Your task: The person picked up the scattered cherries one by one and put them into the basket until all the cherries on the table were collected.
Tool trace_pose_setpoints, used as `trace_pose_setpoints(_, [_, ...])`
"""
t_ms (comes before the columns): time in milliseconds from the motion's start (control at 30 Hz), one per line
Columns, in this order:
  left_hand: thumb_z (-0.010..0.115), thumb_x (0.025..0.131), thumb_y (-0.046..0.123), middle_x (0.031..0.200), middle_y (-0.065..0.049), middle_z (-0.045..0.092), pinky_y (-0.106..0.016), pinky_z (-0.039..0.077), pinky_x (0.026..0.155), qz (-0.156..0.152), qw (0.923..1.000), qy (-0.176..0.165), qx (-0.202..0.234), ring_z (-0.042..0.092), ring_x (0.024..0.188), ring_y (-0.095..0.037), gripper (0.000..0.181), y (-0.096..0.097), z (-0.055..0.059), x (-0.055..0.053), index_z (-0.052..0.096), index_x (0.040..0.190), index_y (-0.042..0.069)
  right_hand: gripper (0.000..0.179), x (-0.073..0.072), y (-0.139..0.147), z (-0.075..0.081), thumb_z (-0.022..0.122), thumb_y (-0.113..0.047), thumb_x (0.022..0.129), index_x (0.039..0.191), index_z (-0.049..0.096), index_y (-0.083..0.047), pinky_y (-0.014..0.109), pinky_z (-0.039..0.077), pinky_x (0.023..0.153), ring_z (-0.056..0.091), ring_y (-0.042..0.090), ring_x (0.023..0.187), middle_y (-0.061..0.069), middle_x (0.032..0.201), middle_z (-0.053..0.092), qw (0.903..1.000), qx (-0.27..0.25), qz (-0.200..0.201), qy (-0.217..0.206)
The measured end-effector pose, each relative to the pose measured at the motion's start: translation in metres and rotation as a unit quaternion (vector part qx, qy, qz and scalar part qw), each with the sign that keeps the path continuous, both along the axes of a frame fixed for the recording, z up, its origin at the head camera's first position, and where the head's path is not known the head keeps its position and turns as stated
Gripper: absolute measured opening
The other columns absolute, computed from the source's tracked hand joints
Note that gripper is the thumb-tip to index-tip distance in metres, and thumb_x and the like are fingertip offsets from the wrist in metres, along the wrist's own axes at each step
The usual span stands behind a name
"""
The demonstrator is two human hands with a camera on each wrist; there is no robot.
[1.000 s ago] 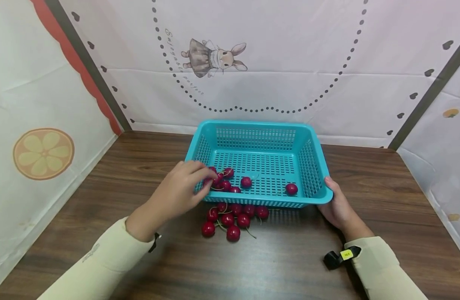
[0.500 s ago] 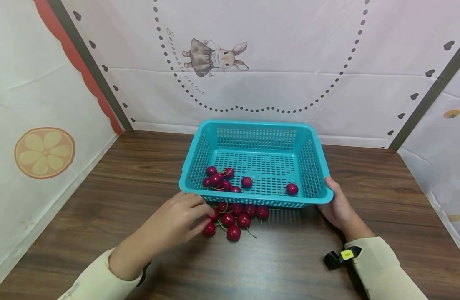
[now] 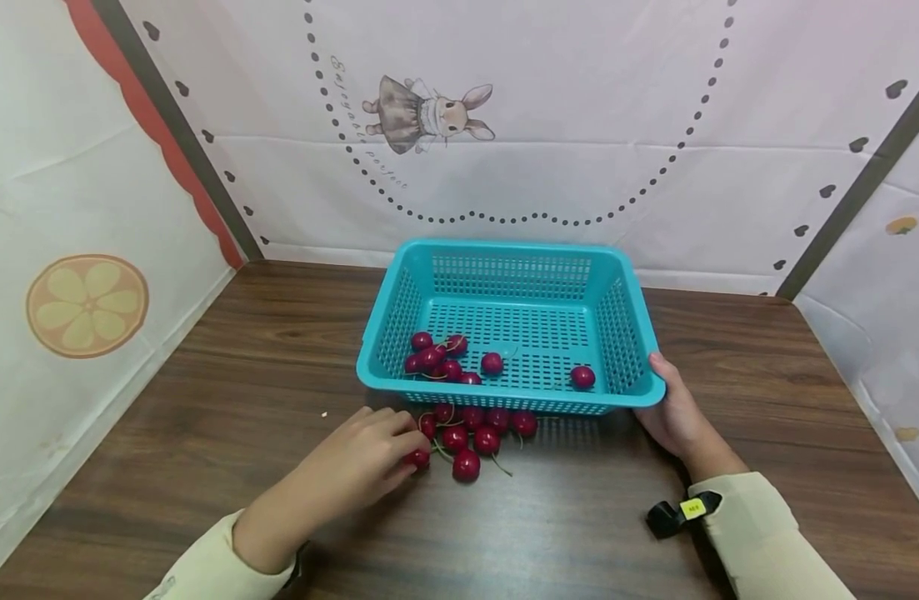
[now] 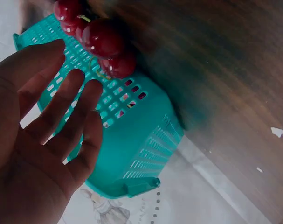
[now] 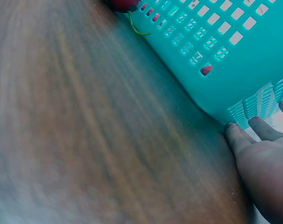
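Red cherries with green stems lie in a loose cluster on the table, in front of a turquoise plastic basket [image 3: 504, 402]. My left hand [image 3: 354, 458] is at the cluster's left end, its fingers over the leftmost cherry [image 3: 420, 458], which they partly cover. The left wrist view has those fingers [image 4: 76, 107] loosely bent and spread, with nothing between them, close to a cherry [image 4: 104, 39]. At the basket's front right corner, my right hand [image 3: 676, 417] holds the rim and side, several fingertips [image 5: 232, 128] against the side wall.
Inside the basket, several cherries [image 3: 432, 358] gather at the front left, and a single cherry [image 3: 582, 377] sits at the right. Behind the wooden table [image 3: 294, 308] stands a printed white cloth wall [image 3: 549, 108]. A small white scrap [image 3: 324, 414] lies left of the basket.
My left hand has come out of the basket's front left corner and down to the cherries on the table. My right hand and the basket stay in place.
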State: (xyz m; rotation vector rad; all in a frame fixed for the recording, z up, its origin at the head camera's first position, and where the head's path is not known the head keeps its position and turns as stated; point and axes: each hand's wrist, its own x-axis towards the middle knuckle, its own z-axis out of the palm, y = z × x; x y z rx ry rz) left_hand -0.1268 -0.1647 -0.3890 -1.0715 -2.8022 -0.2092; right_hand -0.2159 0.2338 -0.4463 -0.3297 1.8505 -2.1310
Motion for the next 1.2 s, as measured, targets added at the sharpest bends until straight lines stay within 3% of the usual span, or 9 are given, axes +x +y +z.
trace_pose_setpoints(133, [0.086, 0.079, 0.024, 0.088, 0.006, 0.065, -0.027, 0.050, 0.070, 0.001, 1.0000, 0.003, -0.009, 0.057, 0.079, -0.011, 0.025, 0.0010, -0.0033, -0.0014, 0.075, 0.101, 0.021, 0.070, 0.0005, -0.0002, 0.0004, 0.017, -0.057, 0.104, 0.161, -0.006, -0.025, 0.035, 0.021, 0.122, 0.011, 0.031, 0.150, 0.008, 0.168, -0.001, 1.0000, 0.003, 0.001, -0.002])
trace_pose_setpoints(533, [0.086, 0.079, 0.026, 0.089, 0.004, 0.067, -0.030, 0.052, 0.072, 0.017, 0.9991, -0.025, -0.029, 0.059, 0.080, -0.011, 0.025, 0.0033, -0.0086, -0.0050, 0.076, 0.102, 0.020, 0.069, -0.0002, -0.0008, 0.0004, 0.017, -0.058, 0.103, 0.161, -0.005, -0.026, 0.041, 0.015, 0.125, 0.011, 0.031, 0.150, 0.008, 0.168, -0.001, 1.0000, 0.002, 0.002, 0.002])
trace_pose_setpoints(667, [0.086, 0.079, 0.026, 0.089, 0.004, 0.067, -0.031, 0.052, 0.073, 0.018, 0.9986, -0.034, -0.035, 0.058, 0.079, -0.011, 0.025, 0.0045, -0.0073, -0.0054, 0.076, 0.101, 0.019, 0.069, -0.0002, -0.0007, 0.0001, 0.018, -0.058, 0.103, 0.161, -0.005, -0.027, 0.033, 0.022, 0.121, 0.012, 0.031, 0.150, 0.008, 0.168, 0.000, 1.0000, 0.005, 0.000, 0.002])
trace_pose_setpoints(867, [0.086, 0.079, 0.027, 0.089, 0.003, 0.065, -0.031, 0.052, 0.072, 0.019, 0.9979, -0.045, -0.042, 0.058, 0.078, -0.011, 0.026, 0.0061, -0.0066, -0.0068, 0.075, 0.100, 0.018, 0.068, -0.0003, 0.0000, -0.0003, 0.017, -0.058, 0.104, 0.161, -0.004, -0.027, 0.015, 0.037, 0.105, 0.015, 0.031, 0.148, 0.009, 0.167, 0.002, 1.0000, 0.007, 0.002, 0.006])
trace_pose_setpoints(1200, [0.087, 0.077, 0.025, 0.089, 0.004, 0.064, -0.030, 0.056, 0.073, 0.021, 0.9962, -0.076, -0.037, 0.057, 0.077, -0.008, 0.027, 0.0061, -0.0084, -0.0085, 0.074, 0.100, 0.018, 0.068, -0.0008, 0.0003, -0.0010, 0.016, -0.057, 0.104, 0.161, -0.004, -0.026, 0.012, 0.038, 0.102, 0.017, 0.029, 0.146, 0.009, 0.166, 0.002, 1.0000, 0.003, 0.003, 0.009])
